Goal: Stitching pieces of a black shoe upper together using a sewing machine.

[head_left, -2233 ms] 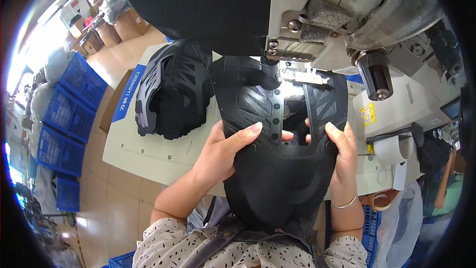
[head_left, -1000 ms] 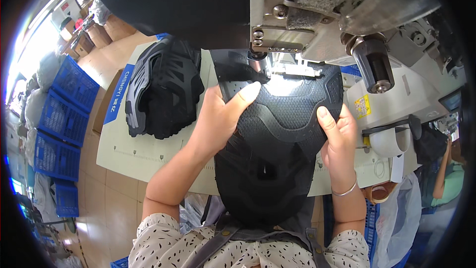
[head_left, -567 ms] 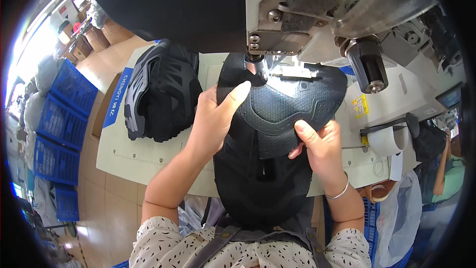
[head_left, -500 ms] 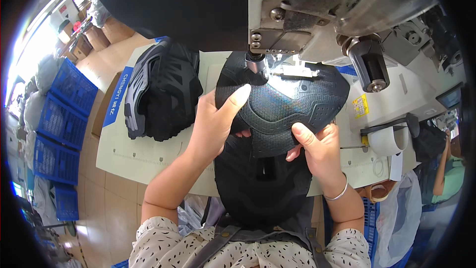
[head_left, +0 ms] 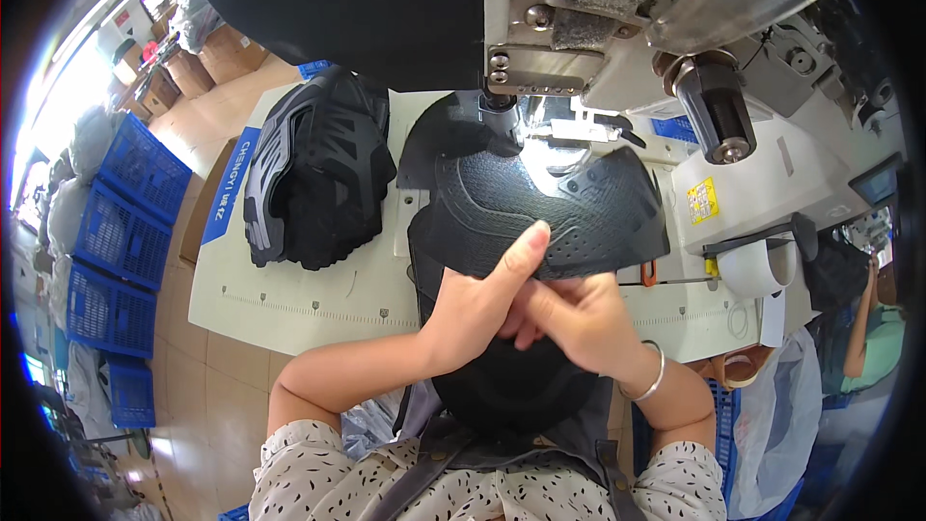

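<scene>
A black textured shoe upper (head_left: 463, 198) lies bent under the needle area of the sewing machine (head_left: 503, 121), lit by its lamp. My left hand (head_left: 473, 314) grips the near edge of this upper, thumb on top and the fingers underneath. Close against it, my right hand (head_left: 584, 323) is closed, its thumb and forefinger pinched together just below the same edge. Whatever is between those fingertips is hidden. Below both hands, more black material (head_left: 511, 386) hangs over the table's front edge toward my lap.
Left of the machine, a stack of black and grey shoe uppers (head_left: 323, 169) rests on the pale table (head_left: 289, 304). Blue crates (head_left: 125, 232) stand along the left. A white roll (head_left: 757, 270) sits at the right, and a person in green (head_left: 878, 347) is beyond it.
My right hand has moved left off the upper's right side to meet my left hand. My left hand has shifted right and nearer me. The upper has turned and spread out under the machine.
</scene>
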The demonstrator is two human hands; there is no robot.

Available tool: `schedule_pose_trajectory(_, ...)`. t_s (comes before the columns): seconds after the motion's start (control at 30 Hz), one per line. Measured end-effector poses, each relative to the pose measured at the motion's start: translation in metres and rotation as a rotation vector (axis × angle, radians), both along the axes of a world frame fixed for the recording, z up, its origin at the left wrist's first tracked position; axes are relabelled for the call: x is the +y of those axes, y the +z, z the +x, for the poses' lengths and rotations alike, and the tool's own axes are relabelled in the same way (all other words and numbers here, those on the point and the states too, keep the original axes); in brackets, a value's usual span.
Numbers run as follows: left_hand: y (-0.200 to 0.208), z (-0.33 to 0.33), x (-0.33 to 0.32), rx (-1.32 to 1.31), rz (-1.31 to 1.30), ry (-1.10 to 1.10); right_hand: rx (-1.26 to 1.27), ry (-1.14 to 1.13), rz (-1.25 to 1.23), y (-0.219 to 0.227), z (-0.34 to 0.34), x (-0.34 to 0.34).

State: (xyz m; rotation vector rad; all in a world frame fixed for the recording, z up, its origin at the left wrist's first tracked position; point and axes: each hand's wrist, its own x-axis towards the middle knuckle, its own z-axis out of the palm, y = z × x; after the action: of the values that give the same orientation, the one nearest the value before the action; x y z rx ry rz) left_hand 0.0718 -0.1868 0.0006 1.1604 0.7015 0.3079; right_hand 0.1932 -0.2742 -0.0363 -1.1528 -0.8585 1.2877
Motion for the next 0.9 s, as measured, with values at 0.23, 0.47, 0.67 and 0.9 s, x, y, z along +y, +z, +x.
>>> schedule_pose_trajectory(0.23,-0.029,0.006,0.002,-0.236,0.097,0.247,-0.800,-0.562,0.622,0.012,0.042,-0.028)
schedule_pose_trajectory(0.47,-0.032,0.011,0.005,-0.229,0.066,0.285,-0.425,-0.264,0.306,0.003,0.096,0.015)
schedule_pose_trajectory(0.67,-0.036,0.010,0.013,-0.241,0.091,0.285,-0.451,-0.342,0.378,0.019,0.096,0.014)
schedule_pose_trajectory(0.9,-0.030,0.012,0.017,-0.225,0.087,0.292,-0.439,-0.316,0.392,0.021,0.098,0.018)
